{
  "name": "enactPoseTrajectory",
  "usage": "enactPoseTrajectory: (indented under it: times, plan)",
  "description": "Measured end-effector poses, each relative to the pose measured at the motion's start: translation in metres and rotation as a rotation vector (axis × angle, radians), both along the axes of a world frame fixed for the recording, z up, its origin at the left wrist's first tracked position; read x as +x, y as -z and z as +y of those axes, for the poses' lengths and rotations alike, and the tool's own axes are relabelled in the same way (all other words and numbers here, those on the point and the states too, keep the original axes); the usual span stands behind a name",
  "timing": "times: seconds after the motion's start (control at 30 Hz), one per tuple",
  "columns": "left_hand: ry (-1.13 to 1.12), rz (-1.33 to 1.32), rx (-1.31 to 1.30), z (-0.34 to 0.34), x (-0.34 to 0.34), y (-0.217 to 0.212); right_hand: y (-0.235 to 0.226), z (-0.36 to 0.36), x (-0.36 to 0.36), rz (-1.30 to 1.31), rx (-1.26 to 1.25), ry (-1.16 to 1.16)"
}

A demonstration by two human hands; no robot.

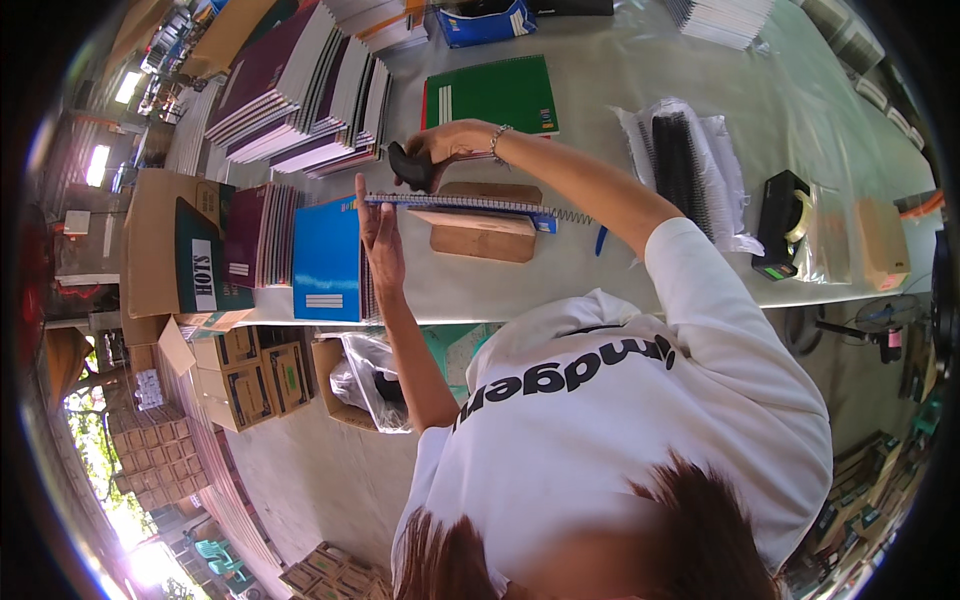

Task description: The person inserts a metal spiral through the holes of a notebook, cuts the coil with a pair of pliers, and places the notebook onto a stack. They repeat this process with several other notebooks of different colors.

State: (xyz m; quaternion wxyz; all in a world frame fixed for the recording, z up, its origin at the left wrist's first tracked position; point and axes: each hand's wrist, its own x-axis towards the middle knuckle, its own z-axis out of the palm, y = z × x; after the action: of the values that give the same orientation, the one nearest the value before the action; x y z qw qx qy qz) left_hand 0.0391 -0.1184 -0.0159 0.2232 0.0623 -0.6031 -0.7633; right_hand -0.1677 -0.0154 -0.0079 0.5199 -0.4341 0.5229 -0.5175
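Observation:
A spiral notebook (470, 205) stands edge-up on a brown wooden block (478, 248), its wire coil on top. The coil's loose end sticks out past the notebook at the right. My right hand (445, 148) is closed round a black tool (410, 168) just above the left end of the coil; its jaws are hidden, so I cannot tell its exact kind. My left hand (384, 245) touches that same left end, its fingers stretched and apart. Close to the left hand stands a row of blue notebooks (328, 262). Beyond the right hand lies a green spiral notebook (500, 95).
Maroon notebooks stand in stacks (290, 95) at the far left and a row (250, 235) beside a cardboard box (160, 240). Black coils (675, 165) lie in plastic at the right, near a tape dispenser (783, 225). A blue pen-like object (601, 240) lies near my right forearm.

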Motion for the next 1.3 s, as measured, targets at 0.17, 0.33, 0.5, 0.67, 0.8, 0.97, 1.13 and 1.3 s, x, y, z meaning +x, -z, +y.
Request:
enactPoseTrajectory:
  times: [0.17, 0.33, 0.5, 0.67, 0.8, 0.97, 1.13, 1.3]
  plan:
    - [-0.069, 0.044, 0.008, 0.01, 0.0, -0.004, -0.044, -0.011, 0.015, 0.15, 0.26, 0.001]
    - [-0.049, 0.015, -0.014, 0.002, 0.005, 0.002, -0.065, -0.023, 0.032, 1.101, 0.686, -0.126]
    - [-0.059, -0.057, -0.134, 0.001, -0.003, -0.004, 0.007, -0.023, -0.019, 0.353, 0.354, 0.027]
    - [-0.14, -0.032, -0.261, -0.006, 0.005, 0.001, -0.019, -0.014, -0.005, 0.884, 0.671, -0.057]
    - [-0.159, -0.064, -0.272, 0.0, 0.005, 0.003, 0.012, 0.066, -0.047, 0.62, 0.658, 0.182]
    - [-0.206, -0.126, -0.16, 0.045, 0.032, 0.007, 0.045, 0.193, -0.059, 0.299, 0.564, 0.817]
    - [-0.134, -0.076, -0.205, 0.042, 0.046, 0.003, 0.095, 0.251, 0.015, 0.892, 0.648, 1.317]
    - [-0.093, -0.03, -0.377, 0.027, 0.05, -0.003, 0.127, 0.226, 0.15, 1.098, 0.904, 1.43]
